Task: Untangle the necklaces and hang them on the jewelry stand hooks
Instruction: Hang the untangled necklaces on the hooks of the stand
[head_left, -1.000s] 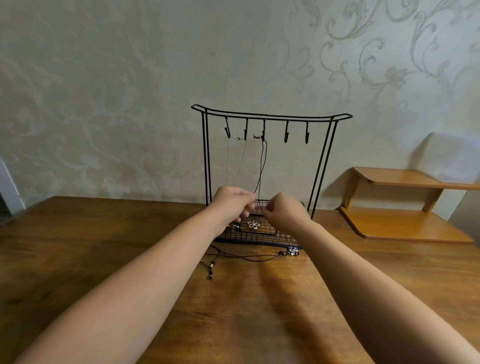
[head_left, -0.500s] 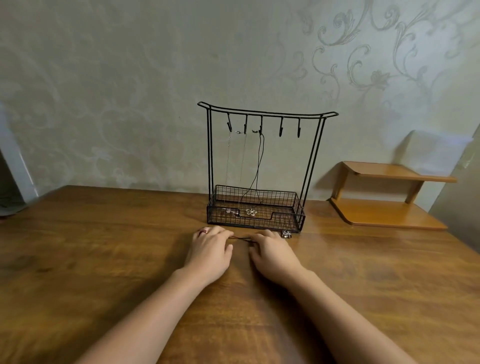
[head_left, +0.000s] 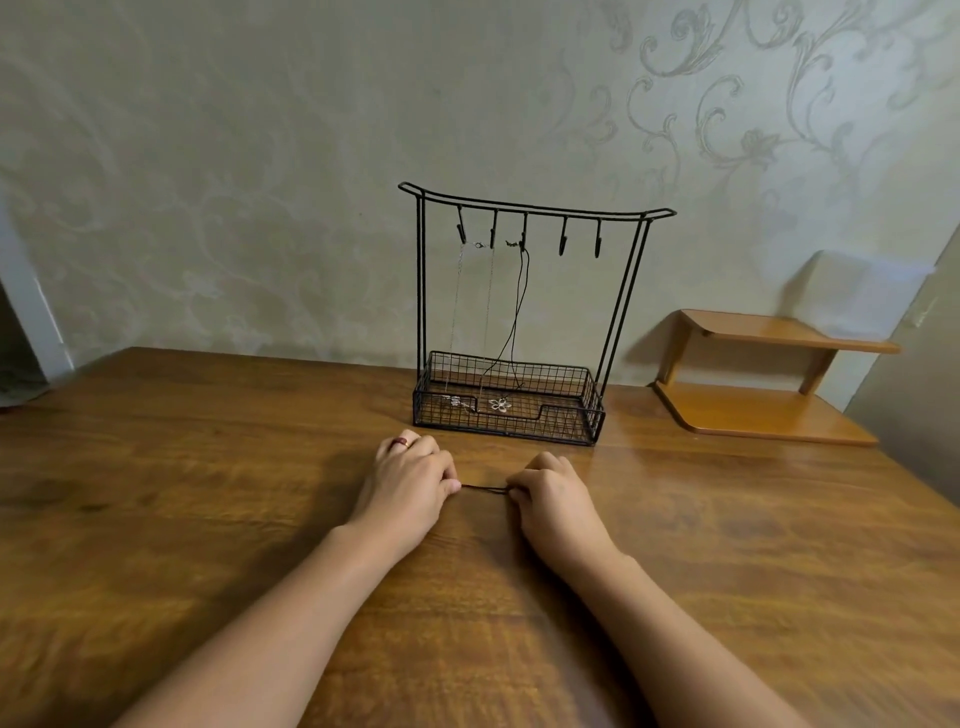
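A black wire jewelry stand (head_left: 626, 291) with several hooks and a mesh basket base stands at the back of the wooden table. A thin silver chain (head_left: 457, 312) hangs from the left hooks. A black cord necklace (head_left: 517, 317) hangs from the middle hook, its white flower pendant (head_left: 500, 404) lying in the basket. In front of the stand, my left hand (head_left: 410, 480) and my right hand (head_left: 550, 491) lie on the table with fingers curled. Each pinches one end of a short stretch of dark cord necklace (head_left: 484, 488) pulled straight between them. The rest of that cord is hidden under my hands.
A small two-level wooden shelf (head_left: 763, 410) sits on the table (head_left: 208, 467) at the back right against the wall. The stand's two right hooks (head_left: 581, 239) carry nothing. A red ring is on my left hand.
My hands left the basket, came down to the table in front of the stand and took the dark cord. They have since drawn apart, stretching the cord between them.
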